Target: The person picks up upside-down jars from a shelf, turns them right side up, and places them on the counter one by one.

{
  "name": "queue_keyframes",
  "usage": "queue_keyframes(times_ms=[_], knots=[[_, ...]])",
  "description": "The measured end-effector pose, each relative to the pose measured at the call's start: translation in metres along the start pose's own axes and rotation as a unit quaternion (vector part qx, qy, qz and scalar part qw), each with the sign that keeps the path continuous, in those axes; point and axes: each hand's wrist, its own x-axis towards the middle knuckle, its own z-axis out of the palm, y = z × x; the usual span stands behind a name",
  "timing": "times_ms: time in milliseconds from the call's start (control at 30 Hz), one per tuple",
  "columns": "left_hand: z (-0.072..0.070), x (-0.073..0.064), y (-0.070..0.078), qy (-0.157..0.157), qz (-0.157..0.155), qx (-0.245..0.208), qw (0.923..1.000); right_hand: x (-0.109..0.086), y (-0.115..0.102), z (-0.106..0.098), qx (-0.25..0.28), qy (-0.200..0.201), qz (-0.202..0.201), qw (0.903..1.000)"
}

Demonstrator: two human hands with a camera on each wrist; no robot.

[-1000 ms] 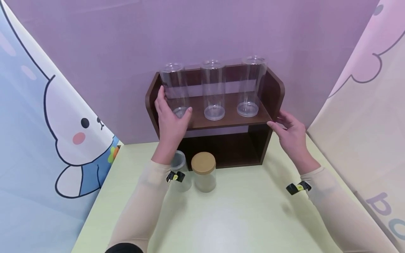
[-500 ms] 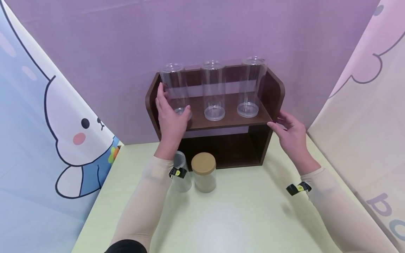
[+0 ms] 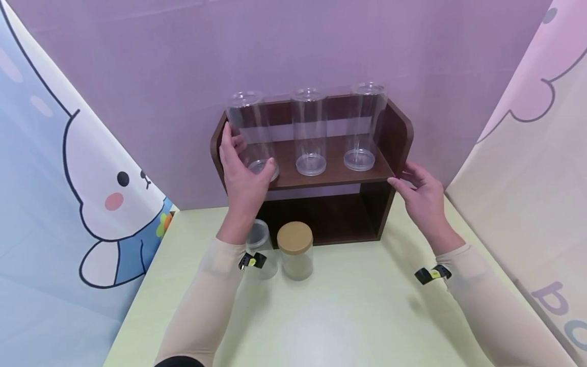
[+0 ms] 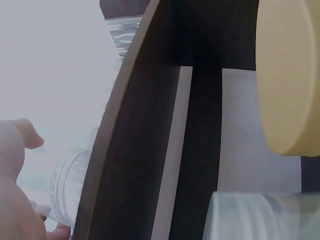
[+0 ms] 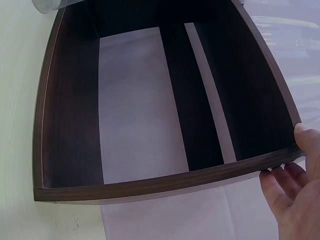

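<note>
A dark brown two-tier wooden shelf (image 3: 330,178) stands against the purple backdrop. My left hand (image 3: 245,176) holds a tall clear jar (image 3: 253,122) at the left of its upper tier, thumb in front near the base and fingers along the left side. The jar leans a little to the left. In the left wrist view its ringed end is close to the shelf board. My right hand (image 3: 422,199) grips the shelf's right side at the upper board, thumb in front and fingers behind. Two similar jars, one in the middle (image 3: 310,127) and one at the right (image 3: 364,127), stand upright.
On the pale table (image 3: 348,300), before the shelf's lower left, stand a short jar with a tan lid (image 3: 295,250) and a clear jar with a greyish top (image 3: 263,255), partly behind my left wrist. Printed cloths hang at both sides.
The left jar has shifted slightly, its top leftward and its base toward the front edge, with my left hand moving along. My right hand and the shelf stay in place.
</note>
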Motion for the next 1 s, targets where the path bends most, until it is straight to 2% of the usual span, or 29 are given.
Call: queue_keyframes(times_ms=[200,433,567,800,1000], knots=[[-0.010,-0.008,0.006,-0.023,-0.006,-0.064,0.9977,0.001,0.000,0.000,0.007,-0.002,-0.003,1.0000],[-0.021,-0.021,0.014,-0.097,-0.014,-0.125,0.9873,0.000,0.000,0.001,0.006,-0.002,-0.005,1.0000],[-0.027,-0.031,0.017,-0.139,-0.006,-0.168,0.9760,0.000,0.000,0.002,0.011,0.002,-0.004,0.9999],[-0.035,-0.047,0.016,-0.222,0.018,-0.221,0.9494,-0.001,0.002,0.003,0.020,0.005,-0.006,0.9998],[-0.037,-0.061,0.013,-0.264,0.029,-0.243,0.9328,-0.001,0.005,0.004,0.019,0.007,-0.014,0.9997]])
